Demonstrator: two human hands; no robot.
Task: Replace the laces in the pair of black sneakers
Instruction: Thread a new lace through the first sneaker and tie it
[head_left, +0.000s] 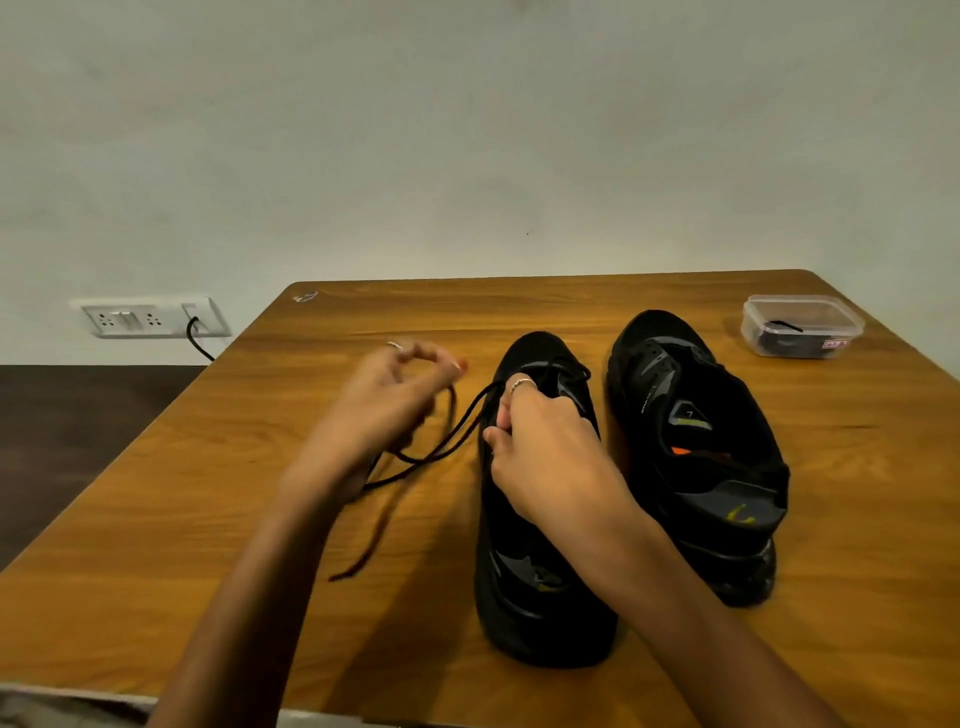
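Two black sneakers stand side by side on the wooden table (571, 306), toes pointing away from me. The left sneaker (535, 582) has a black lace (457, 431) threaded through its front eyelets. My right hand (545, 457) rests on this shoe's tongue area and pinches the lace near the eyelets. My left hand (384, 405) is raised to the left of the shoe, fingers curled round a blurred strand of the lace that trails down onto the table. The right sneaker (696, 447) has no lace showing.
A clear plastic box (802, 326) with a dark lace inside sits at the table's far right corner. A wall socket (150, 318) with a plugged-in black cable is at the left, beyond the table edge.
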